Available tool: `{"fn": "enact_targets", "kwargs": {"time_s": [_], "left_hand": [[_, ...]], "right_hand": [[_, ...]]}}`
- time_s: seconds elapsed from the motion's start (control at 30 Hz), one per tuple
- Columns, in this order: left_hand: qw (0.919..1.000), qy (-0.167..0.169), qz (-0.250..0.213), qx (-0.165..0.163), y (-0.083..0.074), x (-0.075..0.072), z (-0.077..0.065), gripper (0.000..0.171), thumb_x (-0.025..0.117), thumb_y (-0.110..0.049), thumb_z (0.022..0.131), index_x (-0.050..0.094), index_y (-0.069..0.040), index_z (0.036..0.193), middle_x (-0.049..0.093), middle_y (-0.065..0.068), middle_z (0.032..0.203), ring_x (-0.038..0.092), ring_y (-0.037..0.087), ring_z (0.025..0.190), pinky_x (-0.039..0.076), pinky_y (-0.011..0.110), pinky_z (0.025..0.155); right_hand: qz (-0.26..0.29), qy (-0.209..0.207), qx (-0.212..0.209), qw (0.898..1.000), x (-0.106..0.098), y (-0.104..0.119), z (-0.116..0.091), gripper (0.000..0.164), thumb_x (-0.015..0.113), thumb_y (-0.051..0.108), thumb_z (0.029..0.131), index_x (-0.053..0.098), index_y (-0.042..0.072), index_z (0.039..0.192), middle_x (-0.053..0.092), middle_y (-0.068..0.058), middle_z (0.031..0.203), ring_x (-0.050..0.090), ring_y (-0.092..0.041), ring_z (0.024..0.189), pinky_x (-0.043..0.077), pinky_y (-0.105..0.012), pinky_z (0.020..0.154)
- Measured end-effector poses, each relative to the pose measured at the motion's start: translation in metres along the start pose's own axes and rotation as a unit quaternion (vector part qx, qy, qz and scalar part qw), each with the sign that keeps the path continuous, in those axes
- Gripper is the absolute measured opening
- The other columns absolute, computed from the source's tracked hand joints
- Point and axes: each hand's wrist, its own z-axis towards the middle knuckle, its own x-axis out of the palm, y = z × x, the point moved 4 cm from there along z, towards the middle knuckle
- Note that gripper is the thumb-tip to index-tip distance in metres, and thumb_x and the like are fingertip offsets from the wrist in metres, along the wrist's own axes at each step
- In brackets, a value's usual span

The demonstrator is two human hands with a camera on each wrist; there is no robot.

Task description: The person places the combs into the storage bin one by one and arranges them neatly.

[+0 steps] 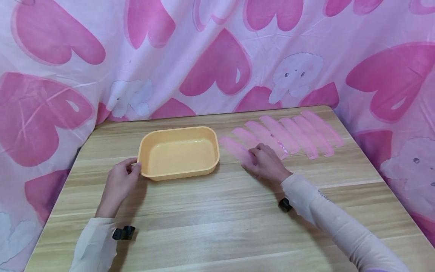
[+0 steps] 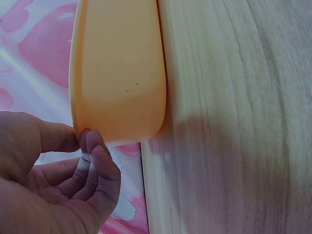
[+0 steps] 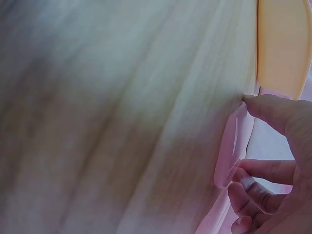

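Note:
A yellow-orange plastic tray (image 1: 178, 175) with rounded corners sits on the table. At its left end, my left hand (image 1: 123, 183) pinches the rim between thumb and fingers; the left wrist view shows the grip at the tray's corner (image 2: 117, 97). My right hand (image 1: 268, 164) is at the near end of the leftmost pink comb (image 1: 234, 148), just right of the tray. In the right wrist view, thumb and index finger lie on either side of the comb's rounded end (image 3: 229, 151). Several more pink combs (image 1: 289, 130) lie in a slanted row beyond this hand.
The wood-grain table (image 1: 204, 223) ends at the back against a pink heart-patterned cloth (image 1: 217, 64), which also hangs along both sides. One comb in the row bears a small patterned mark (image 1: 280, 145). A small black camera is on each wrist.

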Motion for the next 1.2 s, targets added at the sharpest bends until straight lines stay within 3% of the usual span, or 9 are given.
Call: {"fn": "enact_targets", "kwargs": {"time_s": [0.33, 0.7, 1.2], "left_hand": [[0.9999, -0.006, -0.011, 0.000, 0.002, -0.012, -0.001, 0.038, 0.051, -0.015, 0.103, 0.061, 0.010, 0.129, 0.068, 0.011, 0.083, 0.057, 0.015, 0.070, 0.044, 0.022, 0.057], [0.9992, 0.019, -0.028, -0.022, 0.005, -0.005, -0.001, 0.040, 0.051, -0.016, 0.103, 0.060, 0.010, 0.131, 0.068, 0.011, 0.086, 0.058, 0.016, 0.071, 0.046, 0.024, 0.059], [0.9963, 0.027, -0.071, -0.039, 0.006, 0.001, 0.000, 0.035, 0.052, -0.014, 0.104, 0.061, 0.010, 0.128, 0.067, 0.006, 0.073, 0.060, 0.015, 0.063, 0.044, 0.024, 0.055]], "right_hand": [[0.013, 0.029, -0.014, 0.999, -0.004, 0.012, 0.012, 0.030, 0.079, 0.031, 0.089, 0.064, 0.004, 0.087, 0.049, -0.005, 0.082, 0.046, -0.023, 0.082, 0.037, -0.035, 0.071], [0.008, 0.009, -0.029, 1.000, -0.003, 0.008, 0.004, 0.042, 0.083, 0.033, 0.084, 0.052, 0.009, 0.069, 0.045, -0.002, 0.070, 0.046, -0.022, 0.079, 0.037, -0.035, 0.069], [0.007, 0.039, -0.022, 0.999, -0.005, 0.006, 0.003, 0.036, 0.080, 0.027, 0.087, 0.054, 0.008, 0.072, 0.046, -0.003, 0.077, 0.044, -0.020, 0.079, 0.038, -0.034, 0.070]]}}
